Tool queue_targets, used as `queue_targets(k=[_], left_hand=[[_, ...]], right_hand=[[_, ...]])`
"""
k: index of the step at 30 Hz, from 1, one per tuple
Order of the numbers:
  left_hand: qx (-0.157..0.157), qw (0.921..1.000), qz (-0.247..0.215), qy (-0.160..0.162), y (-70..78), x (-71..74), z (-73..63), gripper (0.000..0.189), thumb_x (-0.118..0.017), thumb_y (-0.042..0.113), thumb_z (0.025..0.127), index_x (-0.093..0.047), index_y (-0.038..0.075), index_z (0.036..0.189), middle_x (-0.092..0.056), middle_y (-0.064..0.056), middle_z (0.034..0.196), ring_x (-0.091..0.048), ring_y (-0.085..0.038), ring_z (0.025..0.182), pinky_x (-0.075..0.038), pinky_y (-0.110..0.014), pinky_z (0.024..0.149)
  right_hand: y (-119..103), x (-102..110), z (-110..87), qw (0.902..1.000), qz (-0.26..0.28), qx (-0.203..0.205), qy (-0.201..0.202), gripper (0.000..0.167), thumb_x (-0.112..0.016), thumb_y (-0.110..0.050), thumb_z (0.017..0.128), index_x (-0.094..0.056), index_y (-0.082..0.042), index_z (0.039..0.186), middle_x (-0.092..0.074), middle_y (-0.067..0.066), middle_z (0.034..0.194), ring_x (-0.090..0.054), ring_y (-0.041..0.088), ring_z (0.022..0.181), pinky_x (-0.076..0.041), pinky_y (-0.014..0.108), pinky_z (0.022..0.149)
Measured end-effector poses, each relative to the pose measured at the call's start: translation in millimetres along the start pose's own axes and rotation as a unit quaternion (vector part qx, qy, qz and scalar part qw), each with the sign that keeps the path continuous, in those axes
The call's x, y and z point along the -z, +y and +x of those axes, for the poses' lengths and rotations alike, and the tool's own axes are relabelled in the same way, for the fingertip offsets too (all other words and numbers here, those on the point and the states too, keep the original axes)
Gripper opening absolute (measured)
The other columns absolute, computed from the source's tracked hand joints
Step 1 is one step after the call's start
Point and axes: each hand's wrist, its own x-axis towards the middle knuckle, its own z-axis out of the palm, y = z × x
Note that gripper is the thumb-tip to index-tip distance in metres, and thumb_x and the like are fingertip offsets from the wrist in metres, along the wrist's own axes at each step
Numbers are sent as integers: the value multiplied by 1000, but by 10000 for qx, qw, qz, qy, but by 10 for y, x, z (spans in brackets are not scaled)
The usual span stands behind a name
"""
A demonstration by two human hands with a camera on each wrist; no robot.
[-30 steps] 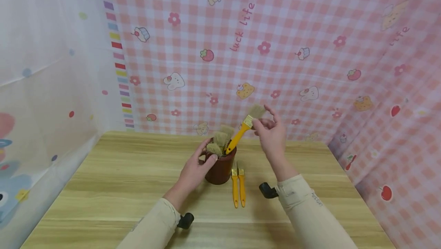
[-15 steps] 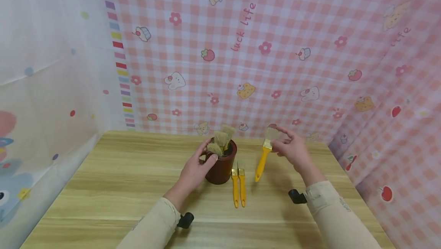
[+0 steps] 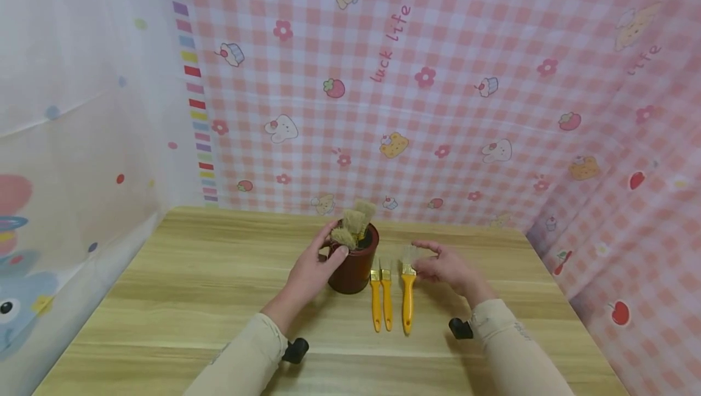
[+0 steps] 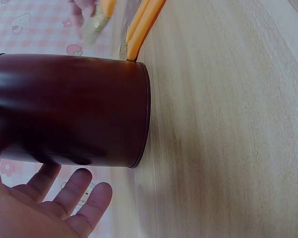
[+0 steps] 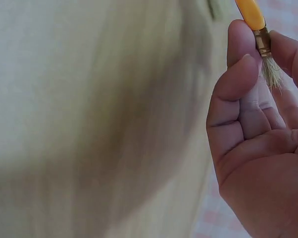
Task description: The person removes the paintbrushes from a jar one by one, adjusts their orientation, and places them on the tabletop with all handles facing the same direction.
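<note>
My left hand (image 3: 308,272) holds a dark brown pot (image 3: 350,273) that stands upright on the table, its thumb at the rim. In the left wrist view several fingertips (image 4: 74,183) lie along the side of the pot (image 4: 72,111). Several paintbrushes (image 3: 356,221) stand in it with bristles up. To its right, my right hand (image 3: 450,271) pinches a yellow-handled paintbrush (image 3: 408,305) near the metal band, its handle pointing toward me. In the right wrist view thumb and fingers meet at that paintbrush (image 5: 263,42). Two slimmer yellow paintbrushes (image 3: 381,305) lie side by side between pot and right hand.
The wooden table (image 3: 181,305) spreads out to both sides and in front. A pink checked cloth (image 3: 416,110) hangs along the back and right, a white one (image 3: 76,140) on the left. A black wrist mount (image 3: 296,351) sticks out from each sleeve.
My right hand has taken the paintbrush out from over the pot, moved right, then come down beside the two lying paintbrushes. The left hand and pot have stayed put.
</note>
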Motion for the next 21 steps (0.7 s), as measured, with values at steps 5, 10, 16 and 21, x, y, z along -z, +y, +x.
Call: queue_targets(k=[5, 10, 16, 21], left_hand=[[30, 10000, -17, -4, 3, -3, -5, 64, -63, 54, 104, -39, 47, 163, -62, -8, 152, -68, -31, 122, -55, -52, 106], [4, 10000, -10, -33, 0, -8, -7, 64, -63, 55, 105, -38, 46, 163, -62, -9, 152, -68, -30, 122, -55, -52, 106], [47, 10000, 14, -56, -9, -1, -12, 64, -61, 56, 105, -37, 48, 163, -60, -8, 153, -69, -30, 118, -57, -51, 102], [55, 10000, 23, -70, -17, -2, -6, 63, -61, 57, 105, -36, 52, 162, -60, -8, 154, -69, -30, 118, -57, -51, 102]], right_hand=[[94, -91, 62, 9999, -26, 47, -132, 65, -69, -10, 104, -43, -7, 163, -78, 19, 117, -78, 21, 85, -65, 36, 82], [113, -174, 97, 9991, -401, 71, -90, 63, -69, -13, 104, -45, -7, 162, -81, 13, 104, -73, 16, 79, -58, 29, 71], [87, -262, 113, 9958, -904, 58, 142, 60, -69, -17, 104, -49, -6, 159, -80, 10, 103, -69, 14, 83, -56, 29, 73], [117, -264, 135, 9958, -903, 5, 126, 59, -69, -18, 104, -50, -7, 159, -79, 10, 105, -68, 14, 86, -56, 29, 75]])
